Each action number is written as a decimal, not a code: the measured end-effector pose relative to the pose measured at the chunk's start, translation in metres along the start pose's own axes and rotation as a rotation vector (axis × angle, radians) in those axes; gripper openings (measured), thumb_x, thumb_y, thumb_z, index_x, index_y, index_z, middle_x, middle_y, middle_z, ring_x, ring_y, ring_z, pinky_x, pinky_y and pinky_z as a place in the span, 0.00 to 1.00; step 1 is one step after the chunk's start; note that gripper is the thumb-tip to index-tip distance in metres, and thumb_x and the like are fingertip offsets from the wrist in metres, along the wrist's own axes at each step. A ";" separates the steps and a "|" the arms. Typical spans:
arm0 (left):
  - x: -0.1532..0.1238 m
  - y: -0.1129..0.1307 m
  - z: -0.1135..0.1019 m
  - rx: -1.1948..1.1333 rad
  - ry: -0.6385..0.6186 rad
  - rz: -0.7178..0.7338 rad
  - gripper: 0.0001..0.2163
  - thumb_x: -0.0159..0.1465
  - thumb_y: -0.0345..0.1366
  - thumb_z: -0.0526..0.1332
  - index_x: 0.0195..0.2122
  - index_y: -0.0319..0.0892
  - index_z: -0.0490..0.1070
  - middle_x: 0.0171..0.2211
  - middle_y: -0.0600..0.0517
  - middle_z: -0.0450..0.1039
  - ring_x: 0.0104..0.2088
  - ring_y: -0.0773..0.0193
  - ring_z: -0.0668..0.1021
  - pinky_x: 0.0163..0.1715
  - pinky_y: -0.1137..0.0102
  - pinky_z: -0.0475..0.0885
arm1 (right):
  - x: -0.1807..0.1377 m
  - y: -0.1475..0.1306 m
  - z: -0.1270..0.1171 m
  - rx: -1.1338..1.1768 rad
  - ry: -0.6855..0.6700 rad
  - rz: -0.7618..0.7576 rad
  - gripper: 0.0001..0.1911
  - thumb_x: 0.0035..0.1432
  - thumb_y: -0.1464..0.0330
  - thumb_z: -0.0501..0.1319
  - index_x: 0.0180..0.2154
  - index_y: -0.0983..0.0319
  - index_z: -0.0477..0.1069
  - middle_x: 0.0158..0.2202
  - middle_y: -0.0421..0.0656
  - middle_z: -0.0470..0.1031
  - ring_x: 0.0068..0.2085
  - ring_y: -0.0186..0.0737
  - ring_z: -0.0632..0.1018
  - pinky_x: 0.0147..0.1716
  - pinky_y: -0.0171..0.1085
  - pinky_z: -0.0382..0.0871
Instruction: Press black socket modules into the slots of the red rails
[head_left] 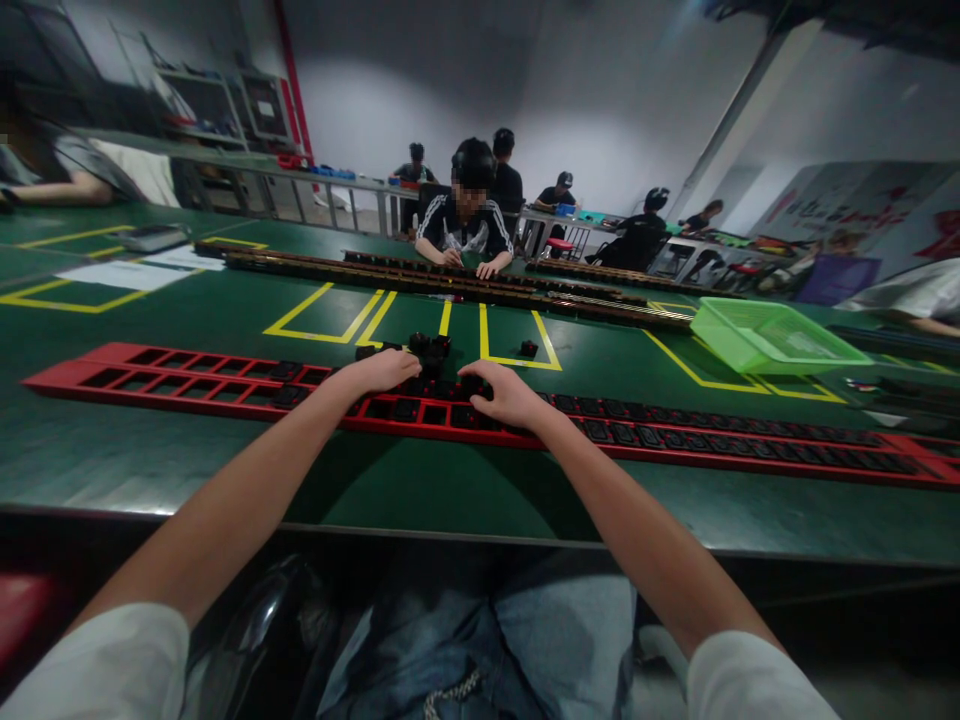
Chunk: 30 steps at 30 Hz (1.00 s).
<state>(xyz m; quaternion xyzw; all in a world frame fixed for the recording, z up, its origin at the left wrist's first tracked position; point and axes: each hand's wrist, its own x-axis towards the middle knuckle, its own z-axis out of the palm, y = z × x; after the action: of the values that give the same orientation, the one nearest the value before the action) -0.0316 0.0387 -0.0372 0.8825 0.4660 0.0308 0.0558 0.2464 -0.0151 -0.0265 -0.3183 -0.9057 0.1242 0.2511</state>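
Note:
A long red frame (202, 392) with two rows of rectangular slots lies across the green table in front of me. Small black block-like parts (622, 432) fill its slots on the right, while many slots on the left are bare. My left hand (386, 370) reaches over the frame's middle beside a loose cluster of black parts (429, 345); its fingers are bent together, and what they hold is hidden. Curled above the frame, my right hand (504, 393) has thumb and fingers around a small black part (472, 386), partly covered by the fingers.
One loose black part (529, 348) lies beyond the frame. A green basket (780, 335) stands tilted at the right. Long dark strips (360, 268) cross the table's far side, where a co-worker (471, 215) sits. Papers (135, 270) lie at the left; yellow tape marks the tabletop.

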 end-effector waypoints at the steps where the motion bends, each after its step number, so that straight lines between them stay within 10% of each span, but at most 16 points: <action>1: 0.000 0.000 0.000 0.007 -0.001 0.004 0.18 0.71 0.38 0.47 0.39 0.39 0.76 0.40 0.44 0.79 0.38 0.60 0.78 0.43 0.68 0.70 | 0.000 0.000 0.000 0.001 -0.001 0.001 0.22 0.55 0.76 0.62 0.53 0.63 0.71 0.52 0.50 0.75 0.53 0.46 0.75 0.57 0.49 0.68; 14: -0.002 0.001 -0.001 0.006 -0.007 -0.018 0.17 0.72 0.38 0.47 0.39 0.40 0.75 0.40 0.45 0.78 0.38 0.60 0.78 0.44 0.68 0.69 | 0.001 -0.003 0.000 0.006 -0.015 -0.015 0.15 0.57 0.76 0.61 0.47 0.63 0.74 0.47 0.48 0.76 0.49 0.44 0.76 0.54 0.47 0.70; 22: -0.001 0.002 0.000 0.012 0.013 -0.012 0.18 0.72 0.39 0.46 0.38 0.40 0.75 0.39 0.45 0.78 0.38 0.60 0.78 0.43 0.68 0.69 | 0.001 0.004 0.002 -0.017 0.209 -0.069 0.09 0.60 0.76 0.58 0.36 0.61 0.76 0.43 0.46 0.77 0.47 0.43 0.76 0.51 0.46 0.71; 30: -0.015 -0.008 -0.018 0.132 0.319 -0.319 0.15 0.66 0.45 0.57 0.44 0.40 0.75 0.49 0.39 0.72 0.52 0.47 0.73 0.51 0.60 0.70 | 0.002 0.005 0.006 -0.019 0.028 -0.115 0.10 0.61 0.76 0.60 0.36 0.61 0.80 0.44 0.46 0.79 0.46 0.42 0.78 0.52 0.45 0.72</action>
<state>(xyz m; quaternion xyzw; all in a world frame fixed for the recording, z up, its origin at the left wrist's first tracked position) -0.0489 0.0318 -0.0203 0.7834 0.6034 0.1302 -0.0724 0.2449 -0.0100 -0.0325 -0.2697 -0.9200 0.0962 0.2676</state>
